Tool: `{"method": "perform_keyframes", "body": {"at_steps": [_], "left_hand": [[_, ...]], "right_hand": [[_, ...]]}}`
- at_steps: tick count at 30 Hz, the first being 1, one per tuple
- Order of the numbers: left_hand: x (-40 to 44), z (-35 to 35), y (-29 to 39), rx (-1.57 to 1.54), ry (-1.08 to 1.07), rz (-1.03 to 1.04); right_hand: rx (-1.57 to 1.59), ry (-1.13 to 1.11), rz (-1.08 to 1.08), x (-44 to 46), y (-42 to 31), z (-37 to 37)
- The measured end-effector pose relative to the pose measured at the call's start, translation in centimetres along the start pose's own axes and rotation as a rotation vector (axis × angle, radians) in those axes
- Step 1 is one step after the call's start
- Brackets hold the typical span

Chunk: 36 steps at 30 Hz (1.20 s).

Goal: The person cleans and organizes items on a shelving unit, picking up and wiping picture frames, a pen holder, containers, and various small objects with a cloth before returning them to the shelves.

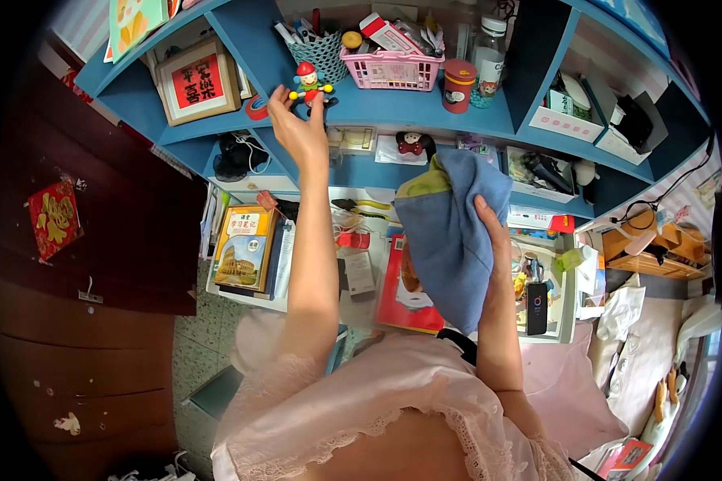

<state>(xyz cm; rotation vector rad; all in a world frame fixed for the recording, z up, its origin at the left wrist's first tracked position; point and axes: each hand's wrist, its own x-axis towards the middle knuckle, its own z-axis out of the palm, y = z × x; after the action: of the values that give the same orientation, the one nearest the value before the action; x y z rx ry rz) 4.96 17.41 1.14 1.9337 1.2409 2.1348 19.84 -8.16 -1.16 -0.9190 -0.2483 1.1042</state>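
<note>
At the blue shelf, my left hand (301, 132) has its thumb and fingers closed around the lower part of a small toy figure (308, 78) with a red hat, green top and yellow ball hands. The figure's legs are partly hidden by my fingers. My right hand (493, 224) grips a blue cloth (453, 240) with a yellow-green patch, which hangs down over the desk. Close to the figure are a roll of red tape (257, 108), a teal woven basket (321, 58) of pens and a pink basket (391, 72) full of small items.
A red canister (459, 86) and a clear bottle (489, 52) stand on the shelf's right. A framed red print (197, 82) leans in the left cubby. Below are books (245, 248), a red book (397, 301) and a black phone (536, 309).
</note>
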Motion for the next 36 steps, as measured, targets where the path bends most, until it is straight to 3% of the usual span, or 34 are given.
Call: {"method": "perform_keyframes", "body": {"at_steps": [6,14,16,21,24,26,28,30,31,32,36], "left_hand": [[0.0,-0.3,-0.6,0.190,-0.100,-0.094],[-0.3,0.3,-0.2,0.376,0.012,-0.134],[-0.5,0.5,-0.1,0.482,0.122,-0.096],[-1.4,0.5,0.1,0.432,0.097,-0.128],[-3.0,0.0,0.6,0.348,0.165,-0.016],[-5.5,-0.2,1.2,0.169,0.222,-0.061],[-9.4,0.5,0.9,0.156,0.133,-0.173],[-12.7,2.3,0.1,0.024,-0.165,-0.276],[-14.3,3.7,-0.7,0.036,-0.244,-0.146],[-16.0,5.4,-1.6,-0.087,-0.371,-0.218],[-18.1,10.3,-3.0,-0.020,-0.613,-0.162]], "right_hand": [[0.016,-0.021,0.004,-0.2,0.2,1.0],[0.058,-0.027,0.019,-0.3,-0.4,0.0],[0.038,0.019,0.003,-0.2,-0.9,-0.8],[0.045,0.098,-0.055,0.3,-1.8,-2.3],[0.119,0.080,-0.060,0.8,-2.2,-3.5],[0.139,0.093,-0.061,0.7,-2.6,-3.6],[0.161,0.083,-0.072,1.0,-2.7,-4.2],[0.168,0.080,-0.068,1.2,-2.7,-4.6],[0.176,0.074,-0.067,1.3,-2.8,-4.9],[0.173,0.079,-0.068,1.3,-2.9,-5.1],[0.146,0.143,-0.091,0.7,-3.6,-5.8]]}}
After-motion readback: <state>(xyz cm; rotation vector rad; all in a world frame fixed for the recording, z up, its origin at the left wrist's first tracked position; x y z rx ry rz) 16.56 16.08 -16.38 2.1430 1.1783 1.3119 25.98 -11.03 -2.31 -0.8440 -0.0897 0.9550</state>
